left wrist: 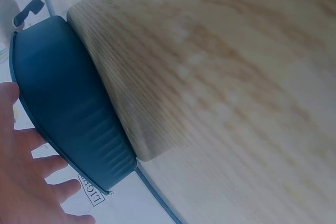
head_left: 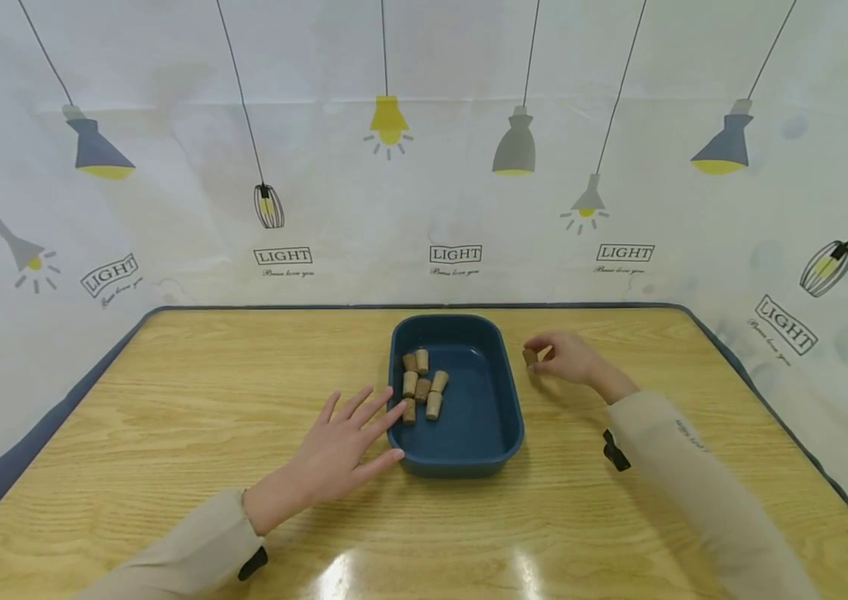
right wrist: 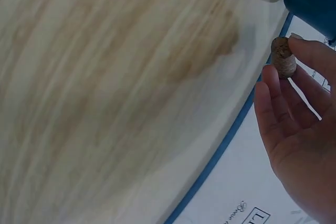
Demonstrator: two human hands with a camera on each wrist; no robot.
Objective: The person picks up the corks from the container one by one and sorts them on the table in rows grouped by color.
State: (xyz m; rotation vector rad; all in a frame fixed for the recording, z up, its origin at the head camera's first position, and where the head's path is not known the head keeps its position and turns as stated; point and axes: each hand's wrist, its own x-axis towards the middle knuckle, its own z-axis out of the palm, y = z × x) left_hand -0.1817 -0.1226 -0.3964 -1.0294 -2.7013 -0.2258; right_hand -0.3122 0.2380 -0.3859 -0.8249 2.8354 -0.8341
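Observation:
A deep blue rectangular tub (head_left: 502,400) stands on the wooden table, with several corks (head_left: 422,390) gathered along the left side of its floor. My left hand (head_left: 345,446) is spread with straight fingers at the tub's left rim, its fingertips reaching over the edge near the corks. In the left wrist view, the fingers lie along the rim of the tub (left wrist: 63,87). Right of the tub, my right hand (head_left: 570,358) pinches a single cork (right wrist: 284,59) between thumb and fingers, just above the table. That cork is held outside the tub.
The wooden table (head_left: 207,392) has a dark blue edge at the back. Behind it hangs a pale backdrop (head_left: 364,208) printed with lamps and the word LIGHT. Black bow-like ties (head_left: 616,450) hang from the beige sleeves.

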